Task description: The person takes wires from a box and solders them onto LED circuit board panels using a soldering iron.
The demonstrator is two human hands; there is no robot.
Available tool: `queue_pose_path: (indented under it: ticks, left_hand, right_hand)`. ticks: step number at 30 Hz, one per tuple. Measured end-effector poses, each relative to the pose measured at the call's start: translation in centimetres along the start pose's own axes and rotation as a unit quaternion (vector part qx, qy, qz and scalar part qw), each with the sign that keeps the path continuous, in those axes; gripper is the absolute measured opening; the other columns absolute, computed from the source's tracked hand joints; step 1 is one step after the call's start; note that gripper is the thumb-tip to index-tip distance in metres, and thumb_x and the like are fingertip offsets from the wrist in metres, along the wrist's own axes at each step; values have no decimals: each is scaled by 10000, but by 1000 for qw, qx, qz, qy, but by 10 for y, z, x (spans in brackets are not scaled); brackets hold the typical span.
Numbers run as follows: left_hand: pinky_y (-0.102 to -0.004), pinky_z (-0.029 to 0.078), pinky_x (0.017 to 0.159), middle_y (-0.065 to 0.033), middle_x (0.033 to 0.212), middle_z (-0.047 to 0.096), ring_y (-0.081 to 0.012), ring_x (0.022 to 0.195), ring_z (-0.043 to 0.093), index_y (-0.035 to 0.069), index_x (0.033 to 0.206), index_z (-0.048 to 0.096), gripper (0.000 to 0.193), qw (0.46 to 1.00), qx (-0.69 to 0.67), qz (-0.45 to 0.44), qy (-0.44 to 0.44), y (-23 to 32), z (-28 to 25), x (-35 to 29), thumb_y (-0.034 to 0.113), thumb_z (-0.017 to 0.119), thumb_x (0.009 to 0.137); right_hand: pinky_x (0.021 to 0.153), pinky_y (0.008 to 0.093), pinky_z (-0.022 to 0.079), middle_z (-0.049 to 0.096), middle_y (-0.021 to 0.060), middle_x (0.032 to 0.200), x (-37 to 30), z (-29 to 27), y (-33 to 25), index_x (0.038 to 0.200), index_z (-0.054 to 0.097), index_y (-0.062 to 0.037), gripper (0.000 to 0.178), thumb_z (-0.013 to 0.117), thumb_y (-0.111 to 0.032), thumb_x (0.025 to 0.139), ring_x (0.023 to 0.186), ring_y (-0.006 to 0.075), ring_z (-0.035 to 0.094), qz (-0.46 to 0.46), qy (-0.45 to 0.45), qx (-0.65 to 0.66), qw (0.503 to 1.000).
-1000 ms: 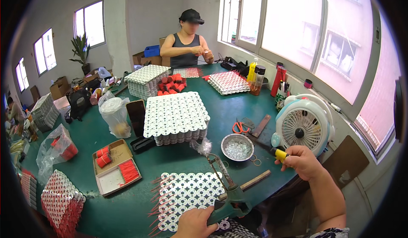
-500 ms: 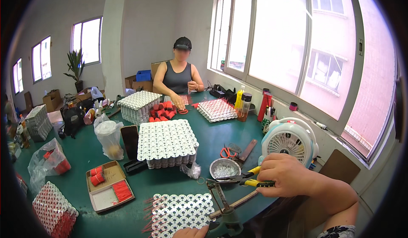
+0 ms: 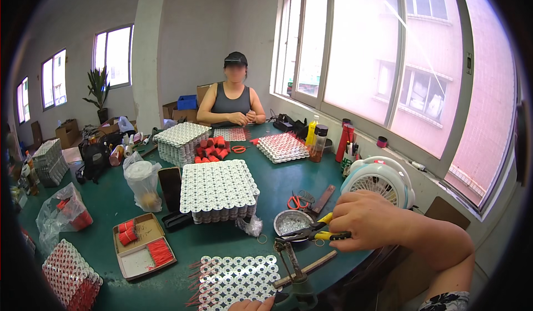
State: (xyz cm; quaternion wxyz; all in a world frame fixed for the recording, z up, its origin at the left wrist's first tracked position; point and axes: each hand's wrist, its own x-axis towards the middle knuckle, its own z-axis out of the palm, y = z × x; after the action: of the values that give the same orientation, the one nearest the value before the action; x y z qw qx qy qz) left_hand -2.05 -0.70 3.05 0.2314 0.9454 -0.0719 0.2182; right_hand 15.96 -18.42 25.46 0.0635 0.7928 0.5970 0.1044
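My right hand (image 3: 361, 221) is closed around pliers (image 3: 332, 235) with yellow and black handles. Their dark jaws point left, over the edge of a metal bowl (image 3: 292, 222) of small clear bits and close to the upright of a green metal bench tool (image 3: 300, 280). At the lower edge, the visible fingers of my left hand (image 3: 252, 304) hold the near edge of a sheet of joined round white boards (image 3: 239, 280). Red wires (image 3: 197, 283) stick out from that sheet's left side. Most of this hand is out of the picture.
A tall stack of white board sheets (image 3: 216, 186) stands mid-table. At left lie a cardboard box (image 3: 133, 264) with red wires and a wired stack (image 3: 69, 272). A fan (image 3: 380, 180) is behind my right hand. Across the table sits a person (image 3: 233, 97), hands together.
My right hand and the pliers have shifted slightly, with the jaws still near the bench tool. The person opposite has drawn one hand back from the orange scissors to the other hand.
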Motion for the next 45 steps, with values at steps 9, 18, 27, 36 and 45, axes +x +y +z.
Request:
queue_pose_path:
  ticks: [9,18,27,36,45]
  left_hand:
    - [-371,425,636,-88,730,546,-263,697,536,53,1093,546,588,1000,3,-5,-4,-1,1,-2,220,721,557]
    - [-373,424,640,-96,730,546,-269,701,538,43,1091,545,579,1000,-9,4,-12,1,-2,0,205,726,566]
    - [-368,431,636,-99,744,555,-269,701,541,40,1078,548,572,1000,-12,6,-24,4,-4,1,183,740,559]
    - [-374,433,635,-106,756,564,-276,703,544,39,1074,548,567,999,-17,3,-28,3,-2,0,179,740,559]
    - [-401,451,679,-203,818,585,-367,757,557,-31,1024,559,463,985,-124,-112,48,-7,10,-5,159,675,618]
  right_hand:
    - [562,277,450,528,5,669,1,7,-9,623,541,-115,143,616,-224,678,661,164,526,-114,77,-125,982]
    - [546,260,440,504,5,667,-4,6,-8,613,517,-115,117,599,-196,632,655,155,515,-133,74,-152,977]
    - [542,240,430,480,-10,669,-9,5,-10,620,510,-128,81,576,-175,622,663,145,508,-160,96,-185,965]
    - [571,260,424,495,-11,684,-12,6,-10,651,541,-123,102,599,-206,657,712,144,519,-134,69,-174,973]
    - [564,288,373,463,26,628,-65,185,30,694,538,-17,245,612,-239,766,602,119,439,496,219,522,659]
